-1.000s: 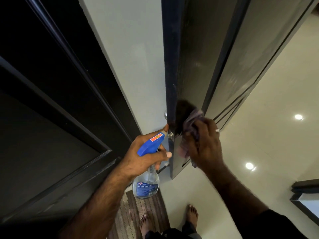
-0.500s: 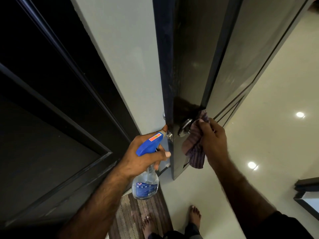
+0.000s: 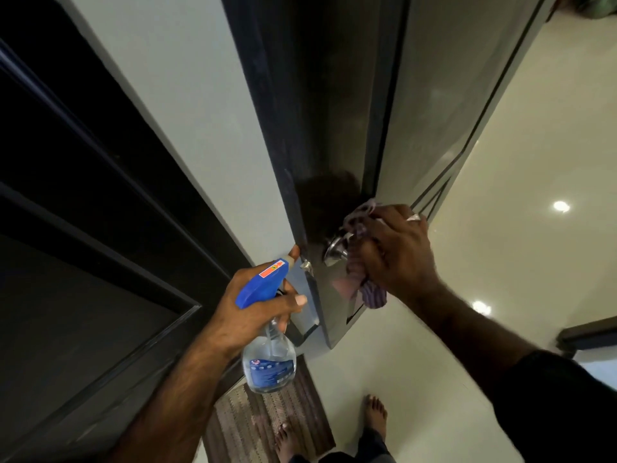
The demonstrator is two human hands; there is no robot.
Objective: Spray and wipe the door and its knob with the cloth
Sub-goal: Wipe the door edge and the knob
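Glossy floor (image 3: 534,168) beneath dark door (image 3: 334,95)

Cloth (image 3: 359,225) against knob (image 3: 335,250), seemingly touching.

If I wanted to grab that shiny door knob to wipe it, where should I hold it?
Probably wrap the purple striped cloth around the shiny metal door knob from the right, the room side. Its rounded end sticks out of the dark door that way, where the right hand already is.
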